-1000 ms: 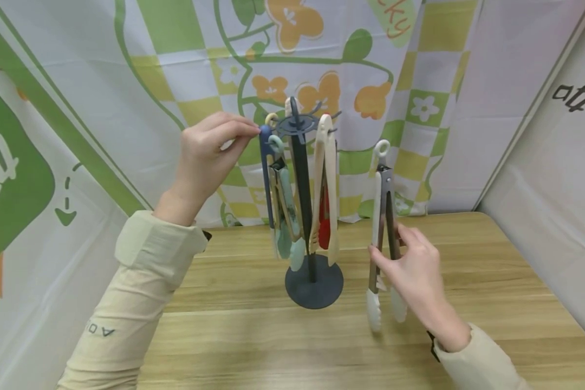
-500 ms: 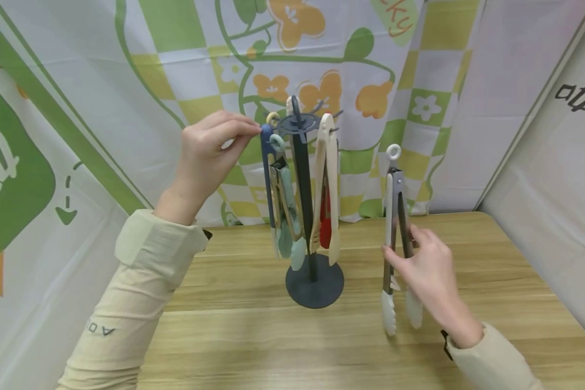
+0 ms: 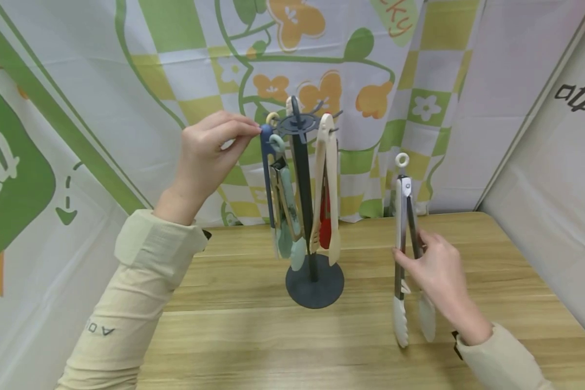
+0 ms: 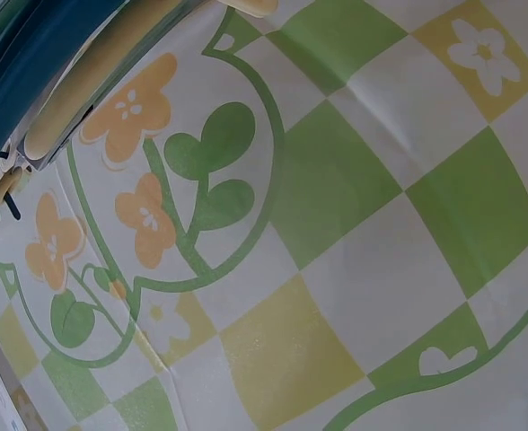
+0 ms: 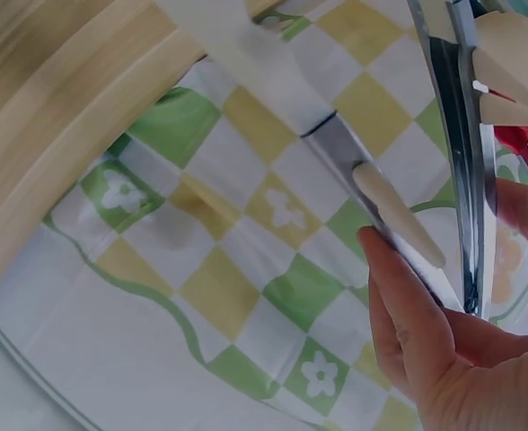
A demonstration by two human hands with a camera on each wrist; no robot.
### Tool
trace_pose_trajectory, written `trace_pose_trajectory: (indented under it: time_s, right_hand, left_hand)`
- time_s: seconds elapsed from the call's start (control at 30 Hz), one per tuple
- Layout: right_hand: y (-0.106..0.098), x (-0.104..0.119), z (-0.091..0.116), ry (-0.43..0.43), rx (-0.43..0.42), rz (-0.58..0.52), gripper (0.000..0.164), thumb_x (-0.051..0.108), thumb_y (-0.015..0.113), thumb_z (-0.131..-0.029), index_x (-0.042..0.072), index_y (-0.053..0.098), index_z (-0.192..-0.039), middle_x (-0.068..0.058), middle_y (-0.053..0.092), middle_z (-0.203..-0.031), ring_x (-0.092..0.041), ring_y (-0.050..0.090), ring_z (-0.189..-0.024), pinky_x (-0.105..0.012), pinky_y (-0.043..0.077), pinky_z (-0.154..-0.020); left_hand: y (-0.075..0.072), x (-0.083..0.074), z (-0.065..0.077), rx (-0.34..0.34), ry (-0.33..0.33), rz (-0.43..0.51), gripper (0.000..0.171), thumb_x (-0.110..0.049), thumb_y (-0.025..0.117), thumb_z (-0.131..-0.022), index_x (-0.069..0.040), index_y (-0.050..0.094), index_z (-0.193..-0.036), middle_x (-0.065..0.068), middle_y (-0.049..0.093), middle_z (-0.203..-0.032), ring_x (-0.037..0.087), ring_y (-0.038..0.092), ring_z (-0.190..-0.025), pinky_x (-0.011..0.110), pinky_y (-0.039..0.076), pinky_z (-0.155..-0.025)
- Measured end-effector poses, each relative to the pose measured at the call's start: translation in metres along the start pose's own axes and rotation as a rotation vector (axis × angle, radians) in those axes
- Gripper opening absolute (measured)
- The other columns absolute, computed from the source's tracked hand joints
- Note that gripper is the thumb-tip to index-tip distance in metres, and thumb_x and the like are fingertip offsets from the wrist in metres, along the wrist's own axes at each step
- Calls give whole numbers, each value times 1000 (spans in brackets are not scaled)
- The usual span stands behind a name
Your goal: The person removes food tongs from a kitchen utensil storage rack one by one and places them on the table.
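tongs (image 3: 400, 233), white-tipped: upright, right of the black rack (image 3: 314, 290), pinched across both arms by my right hand (image 3: 437, 266), seemingly to leave the ring free. blue utensil (image 3: 267, 157): on the rack, top pinched by my left hand (image 3: 203, 151), perhaps for steadying.

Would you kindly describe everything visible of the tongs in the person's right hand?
The tongs have silvery, metal-looking arms with pale grips, whitish scalloped tips and a pale top ring. They are roughly upright, arms spread, right of the dark stand in the head view. The right hand grips both arms; whether the tips touch the table is unclear.
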State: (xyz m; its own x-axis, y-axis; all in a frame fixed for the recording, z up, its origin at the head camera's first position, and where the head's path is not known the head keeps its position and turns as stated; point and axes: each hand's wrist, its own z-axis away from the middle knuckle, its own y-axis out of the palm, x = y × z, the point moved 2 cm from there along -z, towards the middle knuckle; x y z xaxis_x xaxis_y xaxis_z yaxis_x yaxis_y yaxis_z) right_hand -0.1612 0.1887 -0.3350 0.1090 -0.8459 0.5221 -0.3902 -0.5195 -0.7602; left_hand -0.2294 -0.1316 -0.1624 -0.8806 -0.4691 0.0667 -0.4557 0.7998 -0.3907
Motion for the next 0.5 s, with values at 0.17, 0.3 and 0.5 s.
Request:
trace_pose_trajectory:
  time_s: [0.17,0.3,0.5]
  right_hand:
    - [-1,-6,-1,-1,30,20,33,30,72,-74,0,59,-82,-9,51,-67,-20,44,-56,-27,35,-44]
    - [1,-12,-1,3,75,31,31,29,72,-74,2,56,-75,-9,51,-66,-19,43,-55,-26,35,-43]
    - [4,-19,0,37,143,44,31,29,70,-75,0,58,-76,-6,50,-62,-18,43,-52,-27,34,-41]
  left_hand:
    - [0,0,0,-4,3,-2,8,4,63,-81,3,70,-76,12,68,-79,24,63,-74,27,51,-69]
    - [1,0,0,-6,4,2,8,5,63,-81,3,69,-76,13,68,-79,24,63,-74,26,51,-70]
    - [0,0,0,3,5,-4,8,4,63,-81,3,69,-77,13,68,-80,25,63,-74,26,51,-70]
